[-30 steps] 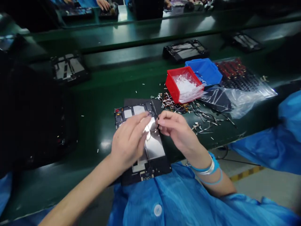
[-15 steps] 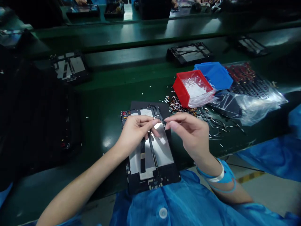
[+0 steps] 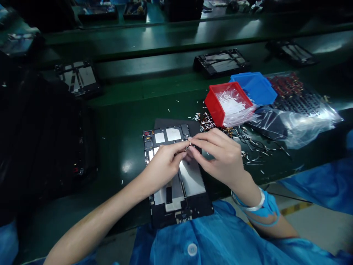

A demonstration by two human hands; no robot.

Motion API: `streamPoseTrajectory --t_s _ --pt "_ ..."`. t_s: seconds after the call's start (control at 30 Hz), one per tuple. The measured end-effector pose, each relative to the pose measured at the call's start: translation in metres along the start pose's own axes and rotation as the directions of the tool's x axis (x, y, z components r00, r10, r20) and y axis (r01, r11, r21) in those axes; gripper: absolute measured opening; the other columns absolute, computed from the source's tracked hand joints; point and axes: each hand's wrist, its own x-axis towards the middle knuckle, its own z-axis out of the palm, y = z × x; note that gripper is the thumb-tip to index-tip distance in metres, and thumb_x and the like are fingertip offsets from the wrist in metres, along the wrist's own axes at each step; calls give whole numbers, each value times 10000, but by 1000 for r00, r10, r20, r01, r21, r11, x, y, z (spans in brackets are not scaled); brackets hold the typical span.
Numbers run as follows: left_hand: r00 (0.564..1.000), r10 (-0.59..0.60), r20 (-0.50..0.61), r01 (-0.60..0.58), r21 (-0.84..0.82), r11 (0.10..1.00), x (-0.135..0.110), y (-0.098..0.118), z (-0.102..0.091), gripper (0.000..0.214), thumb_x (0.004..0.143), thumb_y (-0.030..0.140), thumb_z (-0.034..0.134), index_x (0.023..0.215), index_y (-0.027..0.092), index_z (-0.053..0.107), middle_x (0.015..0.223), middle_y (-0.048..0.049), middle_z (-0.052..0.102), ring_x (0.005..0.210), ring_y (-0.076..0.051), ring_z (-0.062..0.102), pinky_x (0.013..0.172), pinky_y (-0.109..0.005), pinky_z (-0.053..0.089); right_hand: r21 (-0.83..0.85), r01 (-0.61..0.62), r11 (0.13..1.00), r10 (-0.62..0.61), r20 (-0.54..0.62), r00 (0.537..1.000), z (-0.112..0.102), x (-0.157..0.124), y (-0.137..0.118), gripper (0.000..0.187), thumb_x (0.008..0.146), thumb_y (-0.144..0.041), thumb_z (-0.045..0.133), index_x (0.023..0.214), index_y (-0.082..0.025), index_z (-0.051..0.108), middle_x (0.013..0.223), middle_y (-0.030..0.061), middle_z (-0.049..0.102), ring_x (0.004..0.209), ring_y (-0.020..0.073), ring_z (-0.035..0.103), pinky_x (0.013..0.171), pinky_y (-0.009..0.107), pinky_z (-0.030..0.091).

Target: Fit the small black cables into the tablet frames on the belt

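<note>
At the left, further back on the green table [image 3: 116, 110], we see another opened device [image 3: 89, 75]. Nearer to us, the left hand [image 3: 167, 162] reaches over the opened tablet [image 3: 194, 180], which lies at the table's front edge, against the blue garment [image 3: 171, 246]. The fingertips of the right hand [image 3: 220, 156] meet those of the left above the tablet's right side, about one tiny pale piece [image 3: 190, 144]. We cannot tell which hand is clamped on it, because the fingers cover each other. To the right are loose thin cables [image 3: 257, 145], the red bin [image 3: 217, 108], the blue bin [image 3: 260, 88] and a clear plastic bag [image 3: 300, 129].
</note>
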Motion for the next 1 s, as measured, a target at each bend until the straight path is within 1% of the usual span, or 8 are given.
streamPoseTrajectory --t_s 0.1,0.27,0.4,0.53,0.67,0.8,0.9,1.0 --pt "993 -88 83 96 -104 990 1 -2 0 239 895 124 448 953 144 679 744 -43 694 667 -147 675 499 -202 483 12 -28 1000 27 16 1000 -2 1 3 167 827 -126 566 773 -220 693 782 43 719 700 169 613 624 317 520" --pt "953 -279 116 302 -378 875 4 -10 0 185 872 166 523 1054 135 514 856 -94 717 679 -192 715 462 -211 517 -7 10 1000 -11 -99 995 -2 0 7 131 809 -98 593 782 -201 669 764 59 717 688 169 600 613 315 506" --pt "969 -235 71 243 -421 874 4 -15 3 409 861 165 553 1244 151 409 742 -40 696 687 -186 708 488 -210 542 12 91 996 -91 7 996 5 -2 7 115 819 -105 599 774 -182 672 767 60 721 674 164 575 571 296 496" --pt "986 -165 18 160 -358 920 0 -17 6 615 876 115 503 1444 164 271 828 -48 708 579 -111 651 550 -209 556 84 51 995 -56 59 997 14 -6 3 132 845 -130 576 784 -181 681 776 57 722 689 164 579 584 300 501" --pt "991 -131 36 135 -300 944 -1 -16 4 656 882 107 470 1488 191 232 872 -62 719 560 -112 648 558 -227 559 77 38 996 -44 79 996 12 -4 5 156 828 -122 570 781 -216 685 772 36 719 694 170 600 605 313 503" --pt "982 -169 80 187 -422 887 1 -14 -2 736 883 161 511 1511 186 128 970 -126 716 750 -193 719 525 -218 550 -132 -68 989 56 -94 994 -13 5 45 189 801 -112 584 864 -240 708 811 43 725 740 192 632 678 346 491" --pt "982 -175 72 188 -484 855 2 -13 -6 807 878 176 533 1524 214 53 976 -128 718 748 -204 723 514 -221 545 -503 -236 831 141 -220 965 -32 9 76 268 759 -112 610 974 -207 737 864 100 733 785 252 625 607 365 429" --pt "982 -165 91 188 -498 846 2 -12 -6 831 868 131 510 1528 225 14 946 -119 721 692 -192 718 488 -217 533 -449 -88 889 42 -111 993 -27 8 70 312 779 -180 660 1088 -187 706 965 121 721 871 269 613 654 377 461"
